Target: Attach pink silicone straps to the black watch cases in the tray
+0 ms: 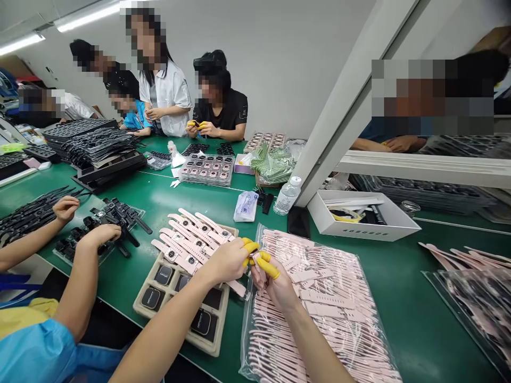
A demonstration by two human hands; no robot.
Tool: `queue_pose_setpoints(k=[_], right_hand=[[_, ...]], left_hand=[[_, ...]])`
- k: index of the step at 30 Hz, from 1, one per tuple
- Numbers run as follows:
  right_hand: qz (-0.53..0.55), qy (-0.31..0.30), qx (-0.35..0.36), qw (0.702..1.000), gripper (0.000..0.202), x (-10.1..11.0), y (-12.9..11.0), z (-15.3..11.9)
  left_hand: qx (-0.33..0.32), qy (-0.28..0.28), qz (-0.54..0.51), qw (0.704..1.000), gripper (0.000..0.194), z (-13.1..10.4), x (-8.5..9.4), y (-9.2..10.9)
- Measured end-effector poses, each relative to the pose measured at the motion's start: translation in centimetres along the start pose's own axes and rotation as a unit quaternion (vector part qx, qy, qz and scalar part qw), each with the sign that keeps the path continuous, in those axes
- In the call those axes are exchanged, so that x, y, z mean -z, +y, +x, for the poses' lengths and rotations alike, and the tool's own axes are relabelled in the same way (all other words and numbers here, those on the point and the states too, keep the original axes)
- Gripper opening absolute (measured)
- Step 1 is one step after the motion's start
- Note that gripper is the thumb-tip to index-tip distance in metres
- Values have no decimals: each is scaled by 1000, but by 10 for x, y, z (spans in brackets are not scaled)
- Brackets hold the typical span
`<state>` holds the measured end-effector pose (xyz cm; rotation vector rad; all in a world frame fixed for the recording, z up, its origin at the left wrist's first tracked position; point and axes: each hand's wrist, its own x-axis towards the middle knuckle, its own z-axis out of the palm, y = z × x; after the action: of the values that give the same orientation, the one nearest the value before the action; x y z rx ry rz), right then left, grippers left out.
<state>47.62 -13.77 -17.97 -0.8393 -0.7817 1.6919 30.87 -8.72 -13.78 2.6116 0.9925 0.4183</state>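
Note:
My left hand point(229, 260) and my right hand point(277, 279) meet above the bench, with yellow finger cots on several fingertips. Pinched between both is a small pink smartwatch point(256, 259), mostly hidden by the fingers; a pink strap piece hangs at my right palm. Below my left forearm sits a cream tray point(140, 302) holding square black watch faces point(152, 298). Assembled pink-strapped watches point(187, 236) lie across the tray's far part. Under my right hand a clear plastic bag point(365, 276) is spread, with rows of pink watch straps point(319, 319) on it.
At left a co-worker's arms point(80, 266) reach over black watches point(120, 215). Beyond my hands are a tissue pack point(245, 206), a water bottle point(287, 196), a dark phone point(299, 222) and a white box point(363, 226). A slanted white post point(343, 117) rises at right. More people sit across.

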Motion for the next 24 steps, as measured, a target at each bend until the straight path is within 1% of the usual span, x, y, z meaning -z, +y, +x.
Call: queue_pose_setpoints(k=[6,14,19,24], right_hand=[[-3,-5,8,1000,41,0,0,0],[-10,4,-5,1000,44,0,0,0],[-3,4,-11,1000,44,0,0,0],[-5,5,-9,1000,42,3,4,1]], left_hand=[[-3,5,1,1000,44,0,-1,0],[-8,6,18,1000,46,-1,-3,-2],[-7,-4,11,1000,48,-1,-2,-2],[-7,5,-4,1000,49,-2,-3,-3]])
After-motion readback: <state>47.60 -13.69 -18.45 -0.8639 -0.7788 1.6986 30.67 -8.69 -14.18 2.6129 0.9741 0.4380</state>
